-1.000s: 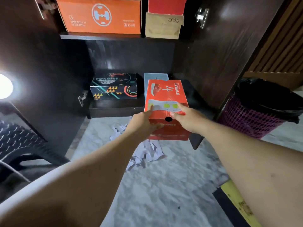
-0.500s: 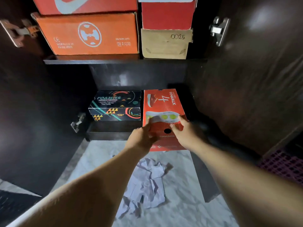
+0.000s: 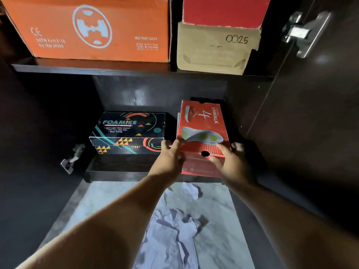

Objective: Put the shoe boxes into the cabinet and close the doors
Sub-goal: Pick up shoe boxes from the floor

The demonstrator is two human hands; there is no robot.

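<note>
The red shoe box [image 3: 202, 133], printed with a grey sole, a large "4" and "WALK" on its closed lid, sits lengthwise on the right of the dark cabinet's bottom shelf [image 3: 124, 167], its near end at the shelf's front edge. Just to its left lies the black "FOAMIES" box [image 3: 128, 133], set crosswise, lid closed. On the upper shelf [image 3: 87, 67] stand an orange box [image 3: 93, 28] and a tan box [image 3: 215, 49] marked "0025" with a red box [image 3: 223, 10] stacked on it. The right door [image 3: 310, 113] stands open.
</note>
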